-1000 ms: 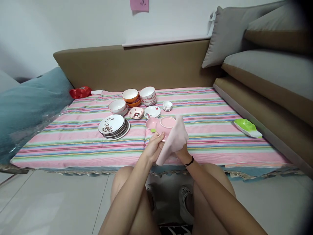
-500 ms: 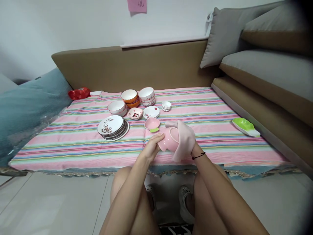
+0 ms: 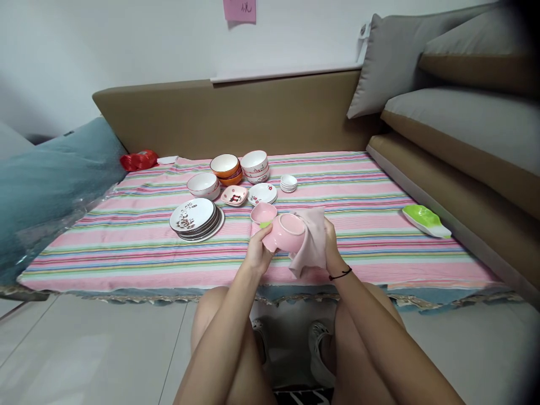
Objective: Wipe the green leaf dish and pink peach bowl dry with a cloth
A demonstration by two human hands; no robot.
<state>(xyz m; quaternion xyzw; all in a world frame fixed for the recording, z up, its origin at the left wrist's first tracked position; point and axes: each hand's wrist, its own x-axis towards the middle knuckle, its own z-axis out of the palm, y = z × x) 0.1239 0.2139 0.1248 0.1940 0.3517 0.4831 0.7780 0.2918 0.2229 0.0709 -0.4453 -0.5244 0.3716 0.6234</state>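
A pink bowl (image 3: 283, 235) is held with its underside and foot ring facing up. My left hand (image 3: 259, 251) grips its left edge, fingers closed. My right hand (image 3: 332, 245) is closed on a pale pink cloth (image 3: 313, 239), which lies against the bowl's right side; part of that hand is behind the cloth. Just behind the held bowl, another pink bowl (image 3: 264, 212) with a green tab rests upright on the striped cloth cover (image 3: 139, 247).
Dark-rimmed plates (image 3: 192, 215) are stacked at left. Behind stand orange bowls (image 3: 225, 164), white bowls (image 3: 255, 161), oval plates (image 3: 262, 193), square dishes (image 3: 234, 194) and small white dishes (image 3: 288, 181). A green dish (image 3: 424, 218) lies right, beside cushions (image 3: 447, 146).
The held bowl has turned, so more of its underside shows. My right hand and the cloth have shifted slightly left, and the fingers behind the cloth show more.
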